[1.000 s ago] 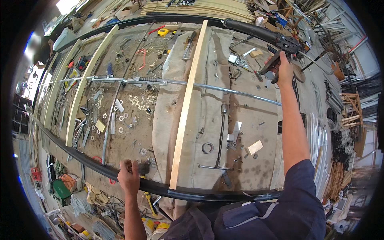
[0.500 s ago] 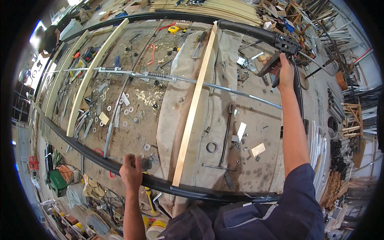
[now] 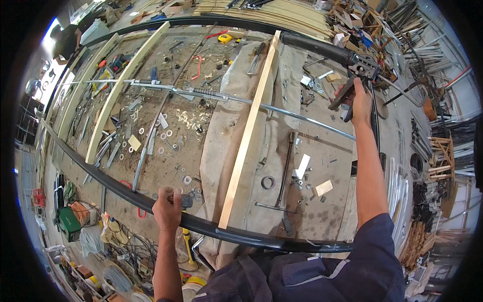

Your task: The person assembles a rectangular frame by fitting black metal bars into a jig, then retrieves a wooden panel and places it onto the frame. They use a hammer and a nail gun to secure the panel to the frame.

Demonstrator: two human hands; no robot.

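At the far right, my right hand (image 3: 360, 103) is closed round the handle of a black caulking gun (image 3: 322, 50). The gun's long barrel points left along the far side of a black frame, and its rod (image 3: 395, 85) sticks out to the right with a bent end. At the near side, my left hand (image 3: 167, 210) is closed just above the frame's black rail (image 3: 121, 189). A dark grey block-like end (image 3: 186, 201) shows beside its fingers; the rest of that thing is hidden. A pale wooden slat (image 3: 250, 131) spans the frame between my hands.
More wooden slats (image 3: 126, 80) cross the frame at left. A thin metal rod (image 3: 287, 111) with springs runs across the middle. Below lie washers, offcuts, a yellow tape measure (image 3: 225, 39) and a T-shaped bar (image 3: 286, 171). A person (image 3: 65, 40) is at far left.
The whole view has shifted slightly, with the near rail a little higher in it. Both hands keep their hold. The person at far left shows more fully.
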